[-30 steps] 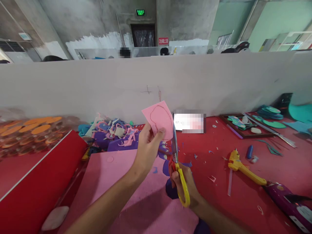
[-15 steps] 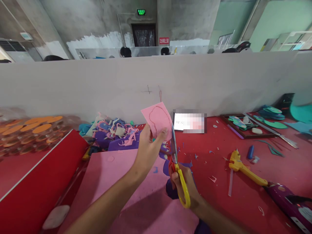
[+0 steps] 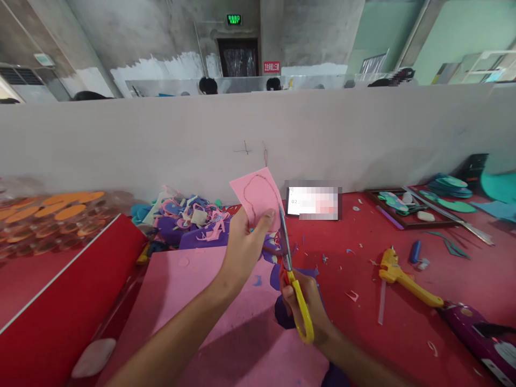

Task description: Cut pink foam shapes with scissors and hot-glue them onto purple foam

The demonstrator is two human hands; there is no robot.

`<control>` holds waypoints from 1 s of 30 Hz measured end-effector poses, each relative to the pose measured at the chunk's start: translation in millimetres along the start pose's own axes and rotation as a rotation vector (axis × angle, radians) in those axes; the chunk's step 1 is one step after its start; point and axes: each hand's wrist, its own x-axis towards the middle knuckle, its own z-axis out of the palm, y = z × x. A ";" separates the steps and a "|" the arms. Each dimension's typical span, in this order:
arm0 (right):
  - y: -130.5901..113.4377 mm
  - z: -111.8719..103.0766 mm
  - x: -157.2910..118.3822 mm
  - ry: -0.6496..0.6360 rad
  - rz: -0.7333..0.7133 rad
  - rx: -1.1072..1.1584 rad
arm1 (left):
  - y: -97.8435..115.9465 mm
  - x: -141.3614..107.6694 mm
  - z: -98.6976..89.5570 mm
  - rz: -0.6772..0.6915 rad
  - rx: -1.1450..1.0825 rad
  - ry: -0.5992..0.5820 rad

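Note:
A pink foam piece (image 3: pixel 260 194) with a rounded outline drawn on it is pinched upright between the thumb and fingers of my left hand (image 3: pixel 245 242). My right hand (image 3: pixel 306 301) is closed round the yellow and red handles of the scissors (image 3: pixel 302 309). The blades point up and lie at the right edge of the foam, beside the drawn line. Below both hands lies a large pink foam sheet (image 3: pixel 181 312), with purple foam pieces near its right edge.
Foam scraps (image 3: pixel 193 215) are heaped at the back left, beside orange-topped cups (image 3: pixel 52 220). A lit phone (image 3: pixel 314 203) leans at the wall. On the right are a yellow glue gun (image 3: pixel 407 282), a tray (image 3: pixel 411 223) of foam pieces and a purple tool (image 3: pixel 479 338).
The pink piece in my left hand has shifted slightly left. The scissor blades have tilted a little left with it, and both hands keep their hold.

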 end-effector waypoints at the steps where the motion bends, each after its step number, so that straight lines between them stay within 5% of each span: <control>1: 0.0 0.3 -0.2 0.003 0.004 0.005 | 0.7 0.1 0.1 -0.004 -0.014 0.002; 11: -1.1 -0.2 3.8 0.022 0.008 -0.013 | 9.0 0.7 -0.3 -0.053 0.000 0.019; 30: 8.4 11.3 8.9 0.032 0.042 0.269 | 15.6 -3.8 1.8 -0.095 0.260 -0.206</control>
